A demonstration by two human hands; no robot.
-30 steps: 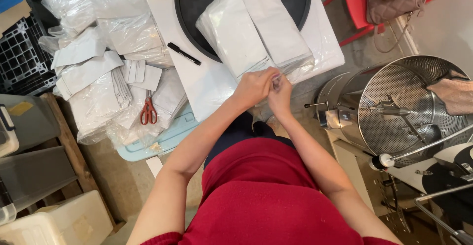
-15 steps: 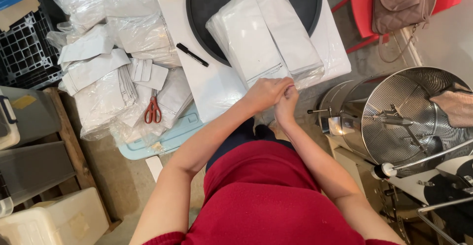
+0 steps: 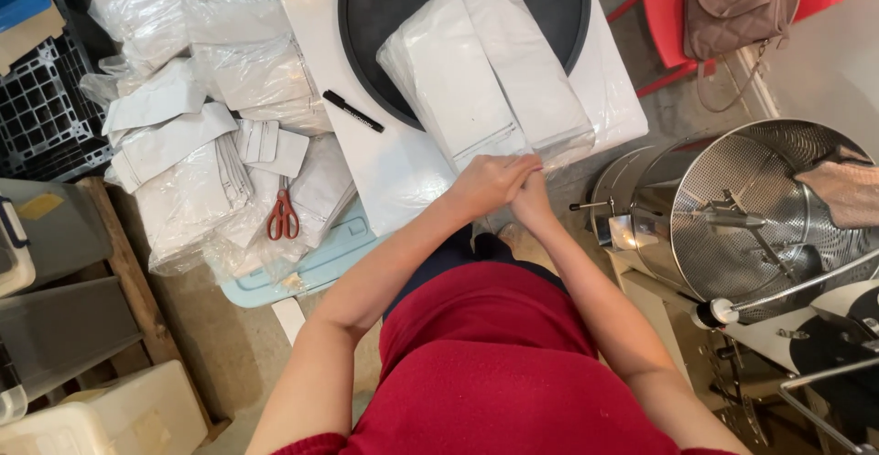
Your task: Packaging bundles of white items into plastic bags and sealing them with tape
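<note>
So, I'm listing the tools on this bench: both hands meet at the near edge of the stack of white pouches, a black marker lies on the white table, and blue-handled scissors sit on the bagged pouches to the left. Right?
Not quite: the scissors have red handles, not blue, as the head view shows. The rest holds: the left hand and right hand meet at the near edge of the stack of white pouches, and the black marker lies on the white table.

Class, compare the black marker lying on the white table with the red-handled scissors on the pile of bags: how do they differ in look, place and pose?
The black marker is one slim dark stick; the red-handled scissors have two red loops and metal blades. The marker lies on the bare white table beside the round black tray; the scissors rest on plastic-wrapped white bags farther left. The marker slants diagonally; the scissors point away from the person. Both lie flat, untouched by either hand.
</note>
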